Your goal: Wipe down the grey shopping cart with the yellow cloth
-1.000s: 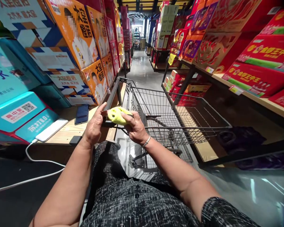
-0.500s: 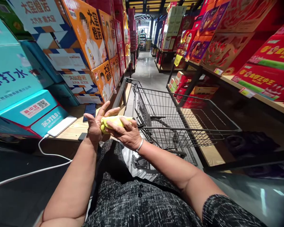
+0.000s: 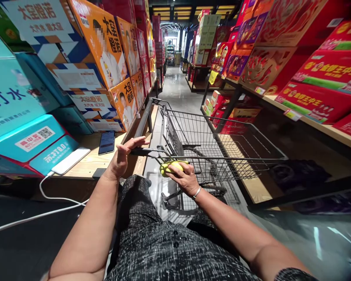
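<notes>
Head view, left hand [image 3: 123, 157] outstretched near cart [image 3: 222, 158], right hand [image 3: 186, 178] clutching yellow cloth [image 3: 165, 168]

The right hand [image 3: 186, 178] holds a yellow cloth [image 3: 165, 169] by the side of a cart [image 3: 179, 146]. The left hand [image 3: 121, 159] is open near the cart's handle [image 3: 139, 152]. A phone [image 3: 107, 142] lies on a wood shelf [image 3: 90, 162] by a white cord [image 3: 23, 221]. Orange boxes [image 3: 117, 64] stand behind it. Red boxes [image 3: 305, 101] sit on the other side.

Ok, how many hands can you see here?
2: the left hand, open beside the shopping cart, and the right hand, gripping the yellow cloth. I see no others.
</notes>
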Motion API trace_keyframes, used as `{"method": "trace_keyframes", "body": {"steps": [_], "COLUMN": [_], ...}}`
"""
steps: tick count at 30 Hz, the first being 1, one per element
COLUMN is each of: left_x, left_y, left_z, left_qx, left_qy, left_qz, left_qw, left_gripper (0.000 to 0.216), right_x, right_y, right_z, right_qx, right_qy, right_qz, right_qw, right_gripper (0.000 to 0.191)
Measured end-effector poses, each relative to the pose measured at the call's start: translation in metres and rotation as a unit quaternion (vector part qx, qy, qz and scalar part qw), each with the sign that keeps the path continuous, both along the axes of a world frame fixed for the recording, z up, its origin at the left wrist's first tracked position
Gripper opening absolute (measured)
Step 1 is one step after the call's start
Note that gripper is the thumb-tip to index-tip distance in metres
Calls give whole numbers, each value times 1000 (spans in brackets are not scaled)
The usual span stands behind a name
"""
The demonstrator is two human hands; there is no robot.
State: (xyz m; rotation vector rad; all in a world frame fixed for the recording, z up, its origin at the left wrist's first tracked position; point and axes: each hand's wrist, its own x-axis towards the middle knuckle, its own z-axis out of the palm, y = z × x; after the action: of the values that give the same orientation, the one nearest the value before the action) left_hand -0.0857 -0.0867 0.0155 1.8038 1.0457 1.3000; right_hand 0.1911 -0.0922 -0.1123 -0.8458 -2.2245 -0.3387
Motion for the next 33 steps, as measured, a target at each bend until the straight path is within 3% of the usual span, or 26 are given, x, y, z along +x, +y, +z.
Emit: {"method": "trace_keyframes", "body": {"steps": [3, 7, 9, 11, 13, 17, 19, 22, 26, 29, 33], "left_x": [0, -3, -5, -5, -3, 2, 7, 21, 47, 56, 49], "left_y": [-1, -4, -4, -4, -2, 1, 1, 0, 0, 1, 3], "left_z": [-1, -1, 0, 2, 3, 5, 6, 8, 9, 7, 2], "left_qx": [11, 59, 80, 96, 121, 176, 175, 178, 185, 175, 166], "left_qy": [33, 117, 152, 203, 276, 404, 445, 489, 522, 535, 531], "left_qz": [8, 67, 86, 87, 87, 123, 156, 171, 134, 155, 149], "left_qw": [999, 989, 981, 971, 949, 889, 864, 837, 822, 812, 818], "left_gripper": [107, 104, 103, 94, 78, 48, 42, 46, 64, 70, 70], "right_x": [-26, -75, -86, -82, -64, -9, 15, 34, 19, -6, -12], "right_y": [6, 20, 25, 28, 28, 17, 8, -2, 4, 16, 23], "right_z": [27, 74, 83, 76, 57, 15, 6, 16, 50, 64, 62], "right_qx": [14, -2, -14, -17, -14, 43, 44, 2, -26, -80, -115], "right_qy": [36, 38, 32, 29, 32, 41, 40, 94, 172, 130, 64], "right_qz": [27, 54, 69, 84, 83, 32, 3, -39, -73, -99, -108], "right_qw": [999, 998, 997, 996, 996, 998, 998, 995, 982, 983, 985], "right_gripper": [46, 51, 48, 41, 35, 25, 21, 29, 46, 58, 61]}}
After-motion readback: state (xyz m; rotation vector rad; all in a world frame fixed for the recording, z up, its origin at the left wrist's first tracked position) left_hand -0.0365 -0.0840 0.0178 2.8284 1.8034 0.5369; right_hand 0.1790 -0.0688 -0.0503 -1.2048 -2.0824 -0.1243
